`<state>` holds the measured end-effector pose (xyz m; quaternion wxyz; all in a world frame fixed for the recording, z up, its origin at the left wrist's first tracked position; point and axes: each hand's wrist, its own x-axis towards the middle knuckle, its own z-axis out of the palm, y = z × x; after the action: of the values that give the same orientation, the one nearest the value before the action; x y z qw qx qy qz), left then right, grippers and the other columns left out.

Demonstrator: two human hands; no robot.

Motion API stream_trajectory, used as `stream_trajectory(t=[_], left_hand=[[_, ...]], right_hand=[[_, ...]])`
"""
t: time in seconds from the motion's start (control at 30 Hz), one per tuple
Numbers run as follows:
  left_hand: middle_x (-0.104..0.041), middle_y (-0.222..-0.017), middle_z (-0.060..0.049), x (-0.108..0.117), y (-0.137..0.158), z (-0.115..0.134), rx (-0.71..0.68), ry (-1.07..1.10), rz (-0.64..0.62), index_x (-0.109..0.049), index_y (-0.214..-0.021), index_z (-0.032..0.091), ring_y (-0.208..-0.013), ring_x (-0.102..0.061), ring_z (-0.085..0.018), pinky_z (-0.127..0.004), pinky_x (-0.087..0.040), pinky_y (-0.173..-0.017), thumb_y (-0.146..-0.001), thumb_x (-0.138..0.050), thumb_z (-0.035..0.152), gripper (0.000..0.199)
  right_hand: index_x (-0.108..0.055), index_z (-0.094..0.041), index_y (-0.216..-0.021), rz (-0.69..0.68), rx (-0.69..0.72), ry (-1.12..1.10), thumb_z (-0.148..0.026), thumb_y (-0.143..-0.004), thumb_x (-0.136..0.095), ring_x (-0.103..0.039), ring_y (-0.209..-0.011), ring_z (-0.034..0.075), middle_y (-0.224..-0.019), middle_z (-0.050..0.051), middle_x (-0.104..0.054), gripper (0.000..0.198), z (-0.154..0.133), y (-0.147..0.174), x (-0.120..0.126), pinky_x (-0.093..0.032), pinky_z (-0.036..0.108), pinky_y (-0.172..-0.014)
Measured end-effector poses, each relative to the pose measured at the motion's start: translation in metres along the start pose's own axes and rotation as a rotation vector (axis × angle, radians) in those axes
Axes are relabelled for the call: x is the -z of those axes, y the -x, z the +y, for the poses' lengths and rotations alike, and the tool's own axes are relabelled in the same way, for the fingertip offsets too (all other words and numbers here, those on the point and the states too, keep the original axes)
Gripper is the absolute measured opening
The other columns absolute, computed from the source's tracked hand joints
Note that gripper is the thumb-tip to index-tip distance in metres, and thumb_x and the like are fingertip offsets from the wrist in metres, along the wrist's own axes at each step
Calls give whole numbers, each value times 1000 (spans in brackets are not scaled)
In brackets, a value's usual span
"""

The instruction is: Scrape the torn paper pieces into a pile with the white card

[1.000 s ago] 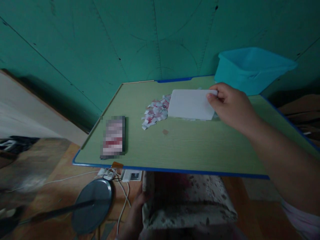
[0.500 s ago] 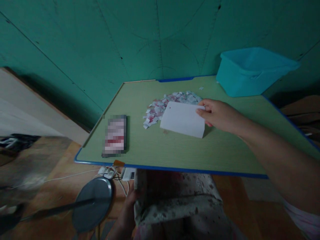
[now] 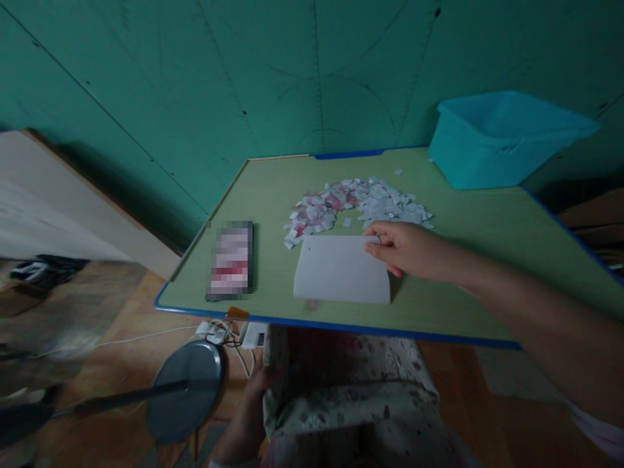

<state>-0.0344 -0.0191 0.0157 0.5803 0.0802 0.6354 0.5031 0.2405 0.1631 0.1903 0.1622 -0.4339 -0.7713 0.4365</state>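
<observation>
My right hand (image 3: 397, 250) is closed on the top right corner of a white card (image 3: 341, 270), thumb on its near face. The card tilts over the table, its lower edge toward me, with a small hole at its upper left corner. Just beyond it, a curved heap of small cut paper pieces (image 3: 385, 201), white with some pink, lies on the pale green table (image 3: 439, 312). My left hand (image 3: 260, 383) is low beside my lap, below the table edge, against the spotted cloth (image 3: 351, 403) there; its fingers are hidden.
A turquoise bin (image 3: 497, 149) stands at the table's back right corner, near the green wall (image 3: 273, 78). A phone-like device (image 3: 229, 260), its screen blurred, lies at the left. Below are a power strip with cables (image 3: 214, 331) and a round grey base (image 3: 185, 393).
My right hand has brought the card toward me and slightly left, away from the paper heap, uncovering more of the pieces. My left hand stays low by my lap.
</observation>
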Motion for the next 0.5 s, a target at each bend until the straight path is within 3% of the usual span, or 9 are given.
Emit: stream_trajectory(t=[0.2,0.4,0.5], left_hand=[[-72,-76,-4,-1,-3,0,-33,0,26,-62,-62,23,-114,-46,-39,-42,-45,-83,-36,-67,14,28],[-71,-65,-3,1,-6,-3,8,-105,80,-63,-66,22,-107,-52,-39,-43,-47,-82,-34,-67,14,33],[-69,-59,-4,5,-13,-1,-2,-66,13,-64,-67,21,-107,-51,-39,-41,-47,-82,-35,-67,9,34]], right_hand=[[-46,-20,-83,-79,29,-42,-32,-82,-41,-37,-37,8,-43,-7,-41,13,-1,4,-4,-26,21,-38],[-46,-20,-85,-128,40,-39,-34,-83,-40,-40,-38,6,-53,-5,-48,16,1,5,-7,-28,20,-38],[-46,-20,-86,-154,55,-65,-36,-84,-39,-40,-38,6,-53,-6,-47,17,-1,6,-8,-27,20,-38]])
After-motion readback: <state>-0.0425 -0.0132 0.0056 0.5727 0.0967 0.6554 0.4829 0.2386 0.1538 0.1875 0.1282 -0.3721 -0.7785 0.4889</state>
